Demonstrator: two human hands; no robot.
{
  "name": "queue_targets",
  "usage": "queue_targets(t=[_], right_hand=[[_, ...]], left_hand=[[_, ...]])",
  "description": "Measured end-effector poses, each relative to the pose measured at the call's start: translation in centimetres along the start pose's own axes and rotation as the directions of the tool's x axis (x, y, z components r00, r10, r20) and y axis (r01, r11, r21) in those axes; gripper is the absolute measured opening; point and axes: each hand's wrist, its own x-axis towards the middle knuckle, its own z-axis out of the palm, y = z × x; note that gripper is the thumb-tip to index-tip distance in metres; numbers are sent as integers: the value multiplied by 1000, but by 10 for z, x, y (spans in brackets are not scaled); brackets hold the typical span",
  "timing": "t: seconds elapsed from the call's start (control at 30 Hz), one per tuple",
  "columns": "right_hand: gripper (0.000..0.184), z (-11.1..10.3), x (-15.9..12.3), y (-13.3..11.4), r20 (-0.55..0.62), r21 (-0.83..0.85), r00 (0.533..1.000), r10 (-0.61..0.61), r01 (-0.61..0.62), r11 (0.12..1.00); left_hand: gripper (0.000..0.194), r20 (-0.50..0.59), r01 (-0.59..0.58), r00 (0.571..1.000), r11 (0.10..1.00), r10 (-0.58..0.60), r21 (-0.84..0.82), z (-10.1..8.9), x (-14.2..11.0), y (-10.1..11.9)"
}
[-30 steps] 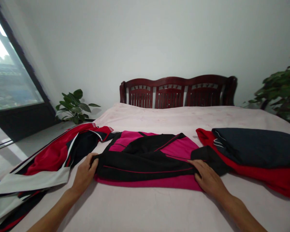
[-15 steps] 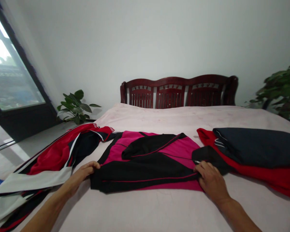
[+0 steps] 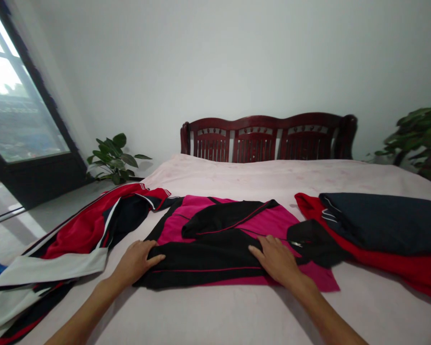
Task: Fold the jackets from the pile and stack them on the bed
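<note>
Left hand [image 3: 136, 263] and right hand [image 3: 276, 258] lie open on the black-and-pink jacket [image 3: 208, 263] (lengthwise across the bed [image 3: 237, 177]).

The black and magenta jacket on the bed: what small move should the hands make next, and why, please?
Probably the right hand should smooth the loose magenta corner of the black and magenta jacket next, because that corner sticks out past the folded black part, while the left hand rests on the black fabric on the pale pink bedspread.
</note>
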Motion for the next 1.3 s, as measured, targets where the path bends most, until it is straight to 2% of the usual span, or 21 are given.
queue_targets(t=[0.07,0.13,0.27,0.33,0.4,0.5,0.57,0.67,0.77,0.83,0.97,1.07,1.13,1.2,1.3], right_hand=[[35,6,-1,-11,-13,-13,998,-67,67,998],[30,8,-2,-9,-35,22,994,-103,104,994],[37,6,4,10,-174,23,985,-11,16,1000],[36,10,10,18,-203,-1,979,21,-21,1000],[28,17,16,26,-163,-12,987,10,-13,1000],[22,26,17,36,-113,-29,994,-8,5,1000],[30,25,9,44,-166,-39,986,-20,13,999],[41,15,-16,52,-232,22,966,-119,127,992],[52,8,-39,57,-177,64,954,-241,255,965],[54,10,-45,58,-115,40,959,-258,264,964],[46,9,-36,58,-32,6,963,-267,267,964],[41,-8,-34,57,-1,56,963,-271,270,961],[37,-21,-45,57,-16,80,966,-257,257,963],[35,-26,-64,59,-61,86,964,-257,262,961],[38,-15,-94,63,-93,98,956,-279,287,953]], left_hand=[[43,35,2,999,1000,-2,-27,-7,3,0],[41,55,-10,998,1000,12,-30,-16,9,2],[42,23,-50,998,999,51,-13,-28,32,11],[42,22,-40,999,999,40,9,-22,46,13],[42,43,-25,999,998,23,53,-8,57,10],[48,50,36,998,996,-41,86,15,65,-9],[61,31,109,993,992,-111,71,25,64,-26],[79,58,190,980,982,-191,22,23,58,-42],[84,117,249,965,961,-236,-117,13,49,-35],[83,167,319,944,914,-284,-250,7,44,-20],[84,261,441,897,762,-357,-474,-6,35,9],[80,314,460,888,664,-336,-590,-26,21,20],[77,347,469,883,616,-315,-633,-40,6,22],[74,375,476,878,625,-297,-619,-48,-12,16],[68,336,416,900,779,-278,-469,-37,-36,-8]])
